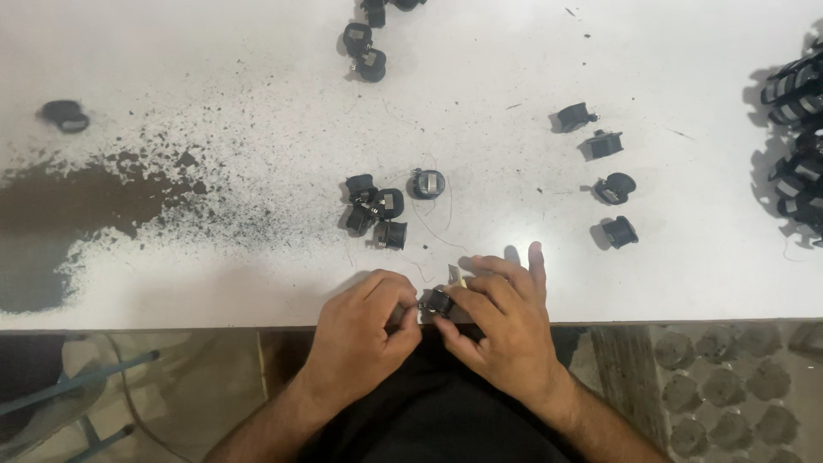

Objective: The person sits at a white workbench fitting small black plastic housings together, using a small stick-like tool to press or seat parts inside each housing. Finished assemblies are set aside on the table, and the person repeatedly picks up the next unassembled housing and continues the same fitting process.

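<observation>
A worn white table (600,283) spreads beyond the hands, dark patch at left; cobbled floor (729,386) lies right.

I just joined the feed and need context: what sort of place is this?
Probably a small assembly workshop. The worn white worktable has its coating flaked to dark patches, many small black coil-like parts lie in clusters, and both hands grip one small black part at the table's edge.

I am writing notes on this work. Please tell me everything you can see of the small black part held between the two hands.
The small black part is a dark, roundish piece with a pale glint on it, like the loose ones further up the table. Fingers of the left hand and right hand pinch it at the white table's near edge. Finer detail is hidden.
</observation>
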Available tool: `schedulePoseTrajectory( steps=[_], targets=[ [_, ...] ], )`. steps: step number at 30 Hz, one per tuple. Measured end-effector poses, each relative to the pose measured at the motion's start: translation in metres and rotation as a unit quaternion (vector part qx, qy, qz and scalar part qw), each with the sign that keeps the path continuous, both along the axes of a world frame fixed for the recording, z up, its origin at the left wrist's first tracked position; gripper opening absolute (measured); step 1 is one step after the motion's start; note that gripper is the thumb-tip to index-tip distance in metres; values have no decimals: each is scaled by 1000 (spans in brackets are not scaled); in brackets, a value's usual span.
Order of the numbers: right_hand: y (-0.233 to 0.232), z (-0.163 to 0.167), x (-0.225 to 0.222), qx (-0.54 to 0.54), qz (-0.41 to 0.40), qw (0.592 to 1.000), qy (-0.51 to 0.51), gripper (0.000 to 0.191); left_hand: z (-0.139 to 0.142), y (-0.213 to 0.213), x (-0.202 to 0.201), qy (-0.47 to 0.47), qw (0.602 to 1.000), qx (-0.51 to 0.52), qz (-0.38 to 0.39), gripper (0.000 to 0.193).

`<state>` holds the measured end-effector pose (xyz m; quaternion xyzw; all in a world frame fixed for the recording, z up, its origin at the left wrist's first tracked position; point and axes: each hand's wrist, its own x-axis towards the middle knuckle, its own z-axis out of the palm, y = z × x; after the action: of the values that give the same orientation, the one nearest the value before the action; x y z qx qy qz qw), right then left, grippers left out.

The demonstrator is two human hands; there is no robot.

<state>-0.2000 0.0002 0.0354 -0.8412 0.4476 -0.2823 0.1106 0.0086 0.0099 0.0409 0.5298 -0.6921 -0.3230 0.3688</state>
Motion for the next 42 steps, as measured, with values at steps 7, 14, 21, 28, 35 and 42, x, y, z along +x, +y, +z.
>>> schedulePoseTrajectory(
  steps=[7, 14, 21, 28, 35, 42],
  targets=[
    [19, -12, -4, -69, -25, 994, -82, 31, -7, 6, -7, -11, 1000, -10, 21, 14],
    [36, -39, 4, -51, 17, 987, -153, 32, -16, 12, -12, 45, 998, -29, 34, 16],
    [36, -38, 5, -64, 14, 989, -136, 33, -20, 12, -10, 61, 998, -18, 14, 16],
    [36, -35, 7, -59, 9, 991, -124, 35, -25, 14, -9, 75, 997, -11, 13, 18],
    [26, -24, 2, -67, -8, 995, -75, 35, -14, 9, -12, 20, 999, -41, 12, 17],
    [1, -14, -28, -86, -106, 982, -132, 21, -8, -28, 17, -235, 965, 42, 105, 58]
  ],
)
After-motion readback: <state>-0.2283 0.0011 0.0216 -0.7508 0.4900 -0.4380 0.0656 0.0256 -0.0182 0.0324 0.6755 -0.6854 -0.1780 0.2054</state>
